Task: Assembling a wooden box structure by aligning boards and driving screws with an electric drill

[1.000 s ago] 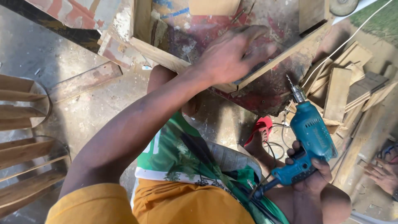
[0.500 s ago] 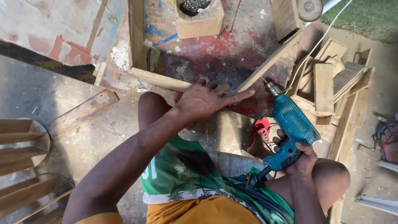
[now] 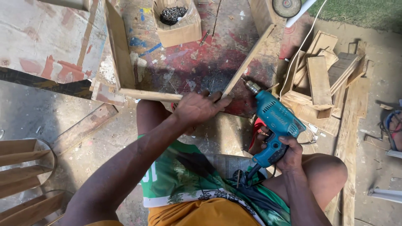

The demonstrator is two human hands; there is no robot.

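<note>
My left hand presses down on the near corner of a wooden frame, where a horizontal slat meets a slanted slat. My right hand grips the handle of a blue electric drill. The drill's chuck points up-left toward the slanted slat, close beside the corner. The frame lies on a paint-stained workbench.
A cardboard box of dark screws sits on the bench top. Offcut wood pieces are piled at right beside a white cable. Curved wooden slats lie at lower left. A grinder disc is at top.
The view has shifted so the bench sits lower in frame. My left hand slid to the frame's near corner. The drill stayed in my right hand, its tip now beside the slanted slat.
</note>
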